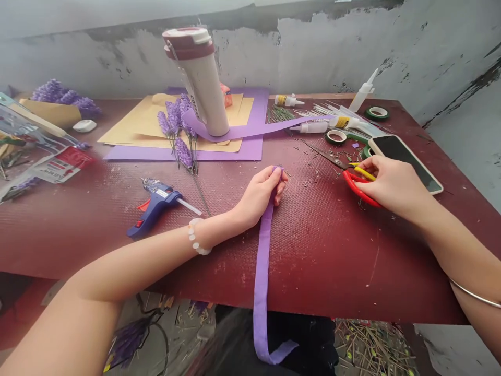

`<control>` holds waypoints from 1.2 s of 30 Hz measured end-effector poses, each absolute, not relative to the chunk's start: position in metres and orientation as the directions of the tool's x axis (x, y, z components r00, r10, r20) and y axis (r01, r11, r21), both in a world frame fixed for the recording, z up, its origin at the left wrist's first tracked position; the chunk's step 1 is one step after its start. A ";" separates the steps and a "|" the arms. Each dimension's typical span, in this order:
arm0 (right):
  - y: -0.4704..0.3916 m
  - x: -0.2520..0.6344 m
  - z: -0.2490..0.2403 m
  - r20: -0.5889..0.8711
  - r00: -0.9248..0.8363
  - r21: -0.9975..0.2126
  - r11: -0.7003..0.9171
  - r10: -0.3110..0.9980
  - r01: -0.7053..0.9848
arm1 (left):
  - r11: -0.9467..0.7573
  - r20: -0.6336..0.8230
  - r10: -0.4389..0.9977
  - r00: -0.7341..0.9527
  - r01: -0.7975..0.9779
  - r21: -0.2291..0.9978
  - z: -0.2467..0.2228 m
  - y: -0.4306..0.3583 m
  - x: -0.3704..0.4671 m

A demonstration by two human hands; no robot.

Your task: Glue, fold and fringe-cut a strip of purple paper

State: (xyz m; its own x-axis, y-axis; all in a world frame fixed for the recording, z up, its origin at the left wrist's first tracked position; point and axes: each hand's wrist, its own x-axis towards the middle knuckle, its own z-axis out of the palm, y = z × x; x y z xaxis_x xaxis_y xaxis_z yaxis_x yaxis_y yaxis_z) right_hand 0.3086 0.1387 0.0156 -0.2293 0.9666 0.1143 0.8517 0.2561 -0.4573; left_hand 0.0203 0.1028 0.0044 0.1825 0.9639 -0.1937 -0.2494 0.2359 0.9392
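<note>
My left hand (261, 196) is closed on one end of a long purple paper strip (263, 261), pinched between thumb and fingers. From there the strip hangs over the table's front edge, its loose end curling below. On the right, my right hand (399, 183) has its fingers closed on the scissors (358, 188), which have red and yellow handles. Their dark blades point to the back left, low over the table, and whether they touch it I cannot tell. A phone (410, 162) lies just behind my right hand.
A tumbler (205, 78) stands on tan and purple sheets (125, 152), beside purple flower stems (172, 117) and another purple strip (270, 128). A blue glue gun (156, 206) lies left. Glue bottles (364, 91), green tape rolls (335, 137) and wire stems are at back right.
</note>
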 end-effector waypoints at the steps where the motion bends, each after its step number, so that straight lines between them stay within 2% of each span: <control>1: 0.135 0.303 0.016 0.116 -0.164 -0.492 0.200 0.980 0.847 | 0.237 -0.195 0.964 0.183 -0.246 0.940 0.005 0.102 0.021; 6: 0.120 0.277 0.025 0.119 -0.140 -0.562 0.183 0.983 0.806 | 0.215 -0.174 0.966 0.192 -0.222 0.951 0.006 0.101 0.021; 11: 0.120 0.271 0.030 -0.031 -0.257 -0.595 0.189 0.966 0.781 | 0.204 -0.165 0.968 0.187 -0.216 0.955 0.005 0.101 0.021; 14: 0.120 0.275 0.027 -0.049 -0.245 -0.637 0.159 0.968 0.754 | 0.197 -0.158 0.970 0.187 -0.213 0.957 0.005 0.101 0.021; 18: 0.123 0.287 0.019 -0.010 -0.273 -0.872 0.125 0.962 0.473 | 0.198 -0.159 0.969 0.191 -0.210 0.957 0.005 0.101 0.022; 20: 0.124 0.291 0.017 0.013 -0.278 -0.930 0.114 0.961 0.350 | 0.202 -0.163 0.968 0.193 -0.203 0.958 0.005 0.102 0.022; 27: 0.117 0.276 0.022 0.005 -0.324 -0.987 0.057 0.946 0.153 | 0.178 -0.137 0.967 0.214 -0.188 0.966 0.006 0.100 0.022; 33: 0.120 0.262 0.020 -0.020 -0.436 -0.990 0.043 0.900 0.136 | 0.165 -0.120 0.963 0.240 -0.178 0.970 0.006 0.099 0.022; 36: 0.123 0.265 0.021 -0.073 -0.487 -0.978 0.033 0.871 0.206 | 0.157 -0.115 0.968 0.222 -0.185 0.970 0.007 0.098 0.023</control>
State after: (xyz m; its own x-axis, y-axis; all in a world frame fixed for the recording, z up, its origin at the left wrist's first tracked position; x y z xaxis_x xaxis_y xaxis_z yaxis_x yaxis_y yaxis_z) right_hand 0.2653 0.1230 0.0210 -0.4865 0.8706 -0.0734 0.2063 0.0328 -0.9779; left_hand 0.0233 0.0979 0.0074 0.2221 0.9682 -0.1148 -0.1848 0.1575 0.9701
